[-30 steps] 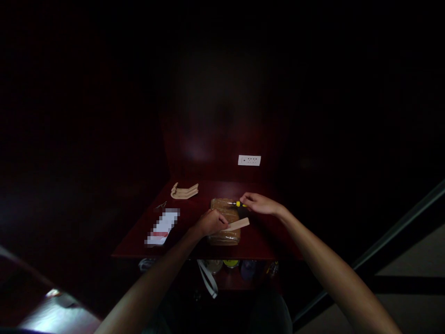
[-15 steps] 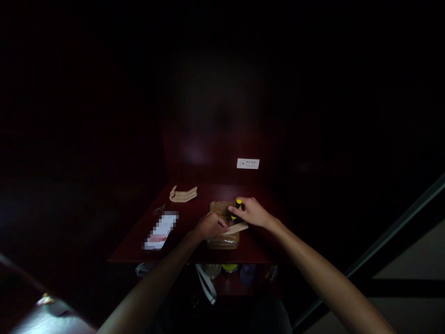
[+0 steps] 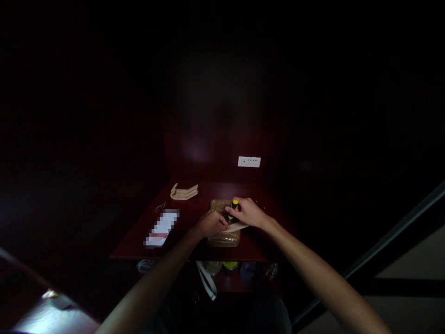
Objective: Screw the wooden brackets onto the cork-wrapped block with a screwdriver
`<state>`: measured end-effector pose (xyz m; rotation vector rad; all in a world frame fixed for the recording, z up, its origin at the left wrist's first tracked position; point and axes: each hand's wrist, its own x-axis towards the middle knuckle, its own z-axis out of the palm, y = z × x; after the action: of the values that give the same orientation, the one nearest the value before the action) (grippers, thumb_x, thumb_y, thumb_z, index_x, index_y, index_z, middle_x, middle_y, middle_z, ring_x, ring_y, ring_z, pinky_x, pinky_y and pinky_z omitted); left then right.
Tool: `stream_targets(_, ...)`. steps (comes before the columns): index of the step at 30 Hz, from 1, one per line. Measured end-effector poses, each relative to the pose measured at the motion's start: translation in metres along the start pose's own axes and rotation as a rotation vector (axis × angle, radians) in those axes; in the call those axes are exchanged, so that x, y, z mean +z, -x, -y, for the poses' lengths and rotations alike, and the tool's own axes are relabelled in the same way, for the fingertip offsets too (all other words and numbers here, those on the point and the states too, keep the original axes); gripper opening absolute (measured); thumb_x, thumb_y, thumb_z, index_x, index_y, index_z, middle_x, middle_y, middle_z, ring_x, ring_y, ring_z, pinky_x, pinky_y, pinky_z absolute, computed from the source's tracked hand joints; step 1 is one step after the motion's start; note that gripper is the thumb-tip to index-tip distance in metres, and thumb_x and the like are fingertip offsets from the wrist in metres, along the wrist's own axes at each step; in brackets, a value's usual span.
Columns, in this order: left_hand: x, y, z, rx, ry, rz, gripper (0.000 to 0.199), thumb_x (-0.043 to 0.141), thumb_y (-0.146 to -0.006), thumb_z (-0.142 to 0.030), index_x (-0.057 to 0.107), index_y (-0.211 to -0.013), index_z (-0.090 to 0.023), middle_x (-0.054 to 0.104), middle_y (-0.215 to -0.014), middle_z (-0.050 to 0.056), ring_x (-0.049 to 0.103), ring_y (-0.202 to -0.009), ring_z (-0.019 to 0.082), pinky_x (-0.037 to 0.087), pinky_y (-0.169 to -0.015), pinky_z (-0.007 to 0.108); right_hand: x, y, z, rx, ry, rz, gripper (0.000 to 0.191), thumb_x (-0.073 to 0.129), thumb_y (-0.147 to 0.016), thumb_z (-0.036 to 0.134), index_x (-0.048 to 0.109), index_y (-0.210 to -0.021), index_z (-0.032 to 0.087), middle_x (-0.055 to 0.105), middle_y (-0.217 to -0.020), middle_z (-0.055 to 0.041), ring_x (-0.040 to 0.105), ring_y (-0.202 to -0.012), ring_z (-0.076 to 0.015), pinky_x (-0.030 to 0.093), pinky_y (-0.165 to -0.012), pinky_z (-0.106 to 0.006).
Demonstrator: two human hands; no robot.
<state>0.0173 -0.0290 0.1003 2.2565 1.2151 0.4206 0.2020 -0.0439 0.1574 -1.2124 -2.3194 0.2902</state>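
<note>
Head view: dark red table (image 3: 255, 243) below a wall socket (image 3: 249, 161); right grip (image 3: 246, 213) closed on a yellow-handled screwdriver (image 3: 234, 205); left grip (image 3: 210, 224) unclear.

Left hand (image 3: 210, 224) resting on a wrapped package (image 3: 224, 239) near the front of a table (image 3: 132, 246), right hand (image 3: 245, 212) closed around a screwdriver (image 3: 234, 208) above the package's far half, and a flat wooden strip (image 3: 239, 226) lying across the package, its end jutting out to the right. Left of the package, curved wooden pieces (image 3: 184, 191) toward the back, a small metal tool (image 3: 160, 207) just in front of them, and a blurred-out paper slip (image 3: 162, 227) nearer the front edge. Behind the table, a wall socket panel (image 3: 249, 161); below it, on a lower shelf (image 3: 236, 283), a strap (image 3: 207, 280) left of some containers (image 3: 231, 265).
</note>
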Motion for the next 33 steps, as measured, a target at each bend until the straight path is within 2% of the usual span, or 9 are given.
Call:
stream_targets(5,0.002,-0.002,0.003,0.021,-0.033,-0.045,0.028,0.059,-0.075,-0.043,0.077,-0.081,-0.023,0.074,-0.073,0.002,0.062,-0.064,0.014,0.042,-0.065,0.022,-0.006,0.002,0.001,-0.029,-0.019,0.077,0.027,0.049,-0.088,0.042,0.053,-0.079,0.017,0.060,-0.065,0.0002,0.052,-0.055,-0.0095,0.033,-0.054,-0.020)
stream_targets(8,0.002,-0.002,0.003,0.029,-0.048,-0.050,0.028,0.058,-0.075,-0.043,0.077,-0.082,-0.024,0.074,-0.072,0.002,0.062,-0.065,0.014,0.041,-0.065,0.022,-0.014,0.001,0.004,-0.054,0.005,0.122,0.022,0.054,-0.085,0.039,0.055,-0.090,0.018,0.060,-0.068,0.0010,0.050,-0.055,-0.0097,0.032,-0.054,-0.020)
stream_targets(11,0.001,-0.001,0.001,0.026,-0.041,-0.041,0.028,0.058,-0.075,-0.043,0.077,-0.082,-0.023,0.074,-0.070,0.002,0.063,-0.065,0.015,0.042,-0.066,0.023,-0.023,-0.005,0.009,-0.090,0.084,0.176,0.025,0.059,-0.081,0.037,0.055,-0.100,0.021,0.057,-0.066,0.0031,0.047,-0.054,-0.0097,0.029,-0.053,-0.021)
stream_targets(17,-0.001,0.000,0.000,0.044,-0.029,-0.028,0.026,0.058,-0.076,-0.040,0.077,-0.084,-0.024,0.075,-0.076,0.002,0.063,-0.065,0.015,0.042,-0.065,0.022,-0.034,-0.018,0.019,-0.148,0.226,0.346,0.013,0.060,-0.082,0.031,0.059,-0.090,0.021,0.057,-0.065,0.0012,0.045,-0.055,-0.0108,0.027,-0.054,-0.023)
stream_targets(29,-0.002,0.000,-0.002,0.036,-0.053,-0.023,0.028,0.058,-0.076,-0.040,0.077,-0.083,-0.022,0.074,-0.072,0.002,0.061,-0.062,0.014,0.042,-0.067,0.023,-0.033,-0.017,0.015,-0.177,0.253,0.303,0.014,0.056,-0.085,0.033,0.058,-0.092,0.021,0.058,-0.067,-0.0007,0.046,-0.057,-0.0114,0.028,-0.056,-0.023)
stream_targets(33,-0.001,0.001,-0.001,0.049,-0.040,-0.024,0.029,0.057,-0.076,-0.040,0.077,-0.084,-0.021,0.074,-0.072,0.003,0.061,-0.063,0.014,0.041,-0.063,0.022,-0.032,-0.015,0.014,-0.156,0.253,0.306,0.015,0.056,-0.085,0.033,0.058,-0.093,0.021,0.058,-0.068,-0.0004,0.046,-0.056,-0.0107,0.027,-0.054,-0.023)
